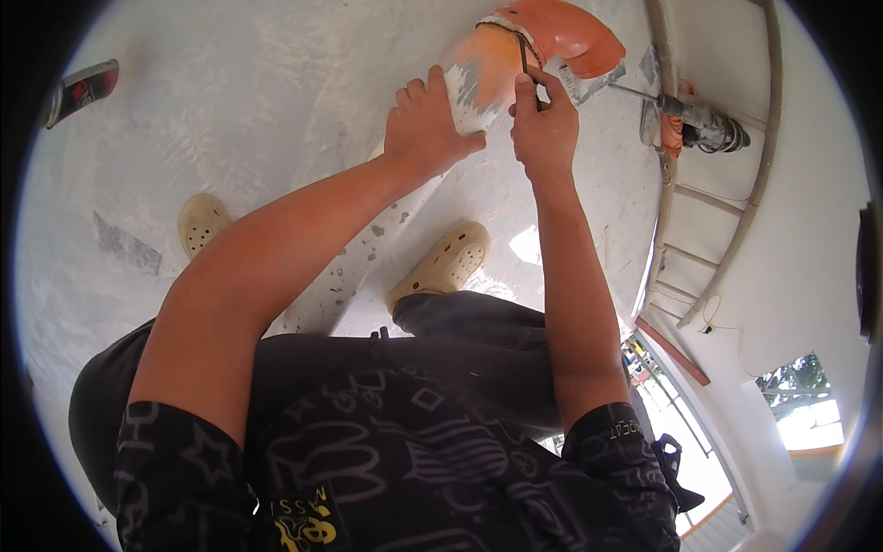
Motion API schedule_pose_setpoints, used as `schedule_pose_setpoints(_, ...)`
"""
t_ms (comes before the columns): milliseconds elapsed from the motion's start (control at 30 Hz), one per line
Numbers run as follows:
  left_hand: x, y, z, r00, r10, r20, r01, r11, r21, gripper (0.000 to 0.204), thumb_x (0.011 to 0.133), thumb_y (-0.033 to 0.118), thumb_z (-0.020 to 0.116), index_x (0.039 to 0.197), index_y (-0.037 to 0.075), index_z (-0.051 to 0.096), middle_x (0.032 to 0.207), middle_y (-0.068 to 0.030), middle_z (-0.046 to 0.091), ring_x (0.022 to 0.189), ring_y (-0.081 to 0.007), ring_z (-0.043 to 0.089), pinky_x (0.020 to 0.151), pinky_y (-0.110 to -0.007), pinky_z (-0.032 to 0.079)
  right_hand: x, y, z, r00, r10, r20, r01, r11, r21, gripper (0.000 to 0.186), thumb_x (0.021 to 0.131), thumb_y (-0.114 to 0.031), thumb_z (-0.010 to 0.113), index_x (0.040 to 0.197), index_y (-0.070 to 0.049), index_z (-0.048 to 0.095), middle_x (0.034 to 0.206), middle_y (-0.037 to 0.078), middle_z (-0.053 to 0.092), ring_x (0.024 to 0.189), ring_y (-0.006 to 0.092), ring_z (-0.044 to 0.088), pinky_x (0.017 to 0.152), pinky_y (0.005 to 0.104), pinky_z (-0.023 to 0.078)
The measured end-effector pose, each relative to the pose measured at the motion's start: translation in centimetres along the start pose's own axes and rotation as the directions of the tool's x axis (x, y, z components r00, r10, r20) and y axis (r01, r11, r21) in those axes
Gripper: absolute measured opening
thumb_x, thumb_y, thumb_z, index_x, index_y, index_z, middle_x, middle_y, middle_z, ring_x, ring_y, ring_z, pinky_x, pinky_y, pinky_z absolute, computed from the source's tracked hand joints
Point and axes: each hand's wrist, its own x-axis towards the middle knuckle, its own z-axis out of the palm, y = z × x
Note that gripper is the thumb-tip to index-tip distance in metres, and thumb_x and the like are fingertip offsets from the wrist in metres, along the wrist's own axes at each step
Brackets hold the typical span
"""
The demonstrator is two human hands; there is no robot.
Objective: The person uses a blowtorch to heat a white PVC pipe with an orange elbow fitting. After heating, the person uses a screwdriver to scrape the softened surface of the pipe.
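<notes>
An orange pipe (497, 57), partly smeared with white and grey, runs into an orange pipe elbow (575, 39) at the top. My right hand (544, 129) is closed round a thin dark stick-like tool (524, 55), whose kind I cannot make out. The tool's upper end reaches the seam where pipe and elbow meet. Beside the pipe's smeared lower end, my left hand (425, 127) lies with its fingers spread on the pale surface and holds nothing.
Right of the elbow, a power drill (704, 126) with a long bit lies by a ladder (717, 198). A dark can (85, 92) lies at the upper left. My cream clogs (446, 267) stand on the whitish, dusty floor (230, 74).
</notes>
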Motion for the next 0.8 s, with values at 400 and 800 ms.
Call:
schedule_pose_setpoints(400, -0.1, 0.2, -0.4, 0.999, -0.027, 0.028, 0.026, 1.0, 0.016, 0.121, 0.077, 0.056, 0.088, 0.165, -0.001, 0.027, 0.142, -0.0256, 0.053, 0.134, -0.0396, 0.055, 0.104, -0.051, 0.056, 3.4, 1.6, -5.1, 0.905, -0.408, 0.117, 0.402, 0.736, -0.544, 0.034, 0.109, -0.043, 0.068, 0.133, -0.021, 0.077, 0.09, 0.01, 0.08, 0.084, 0.0251, 0.078, 0.081, 0.0386, 0.061)
schedule_pose_setpoints(800, -0.3, 0.2, -0.2, 0.998, -0.038, 0.049, 0.038, 0.999, -0.001, 0.12, 0.076, 0.054, 0.088, 0.164, -0.001, 0.028, 0.142, -0.0269, 0.053, 0.134, -0.0409, 0.055, 0.105, -0.052, 0.056, 1.8, 0.9, -1.1, 0.956, -0.29, 0.032, 0.287, 0.913, -0.291, 0.04, 0.108, -0.041, 0.07, 0.134, -0.012, 0.076, 0.083, 0.009, 0.076, 0.073, 0.016, 0.072, 0.072, 0.0338, 0.058)
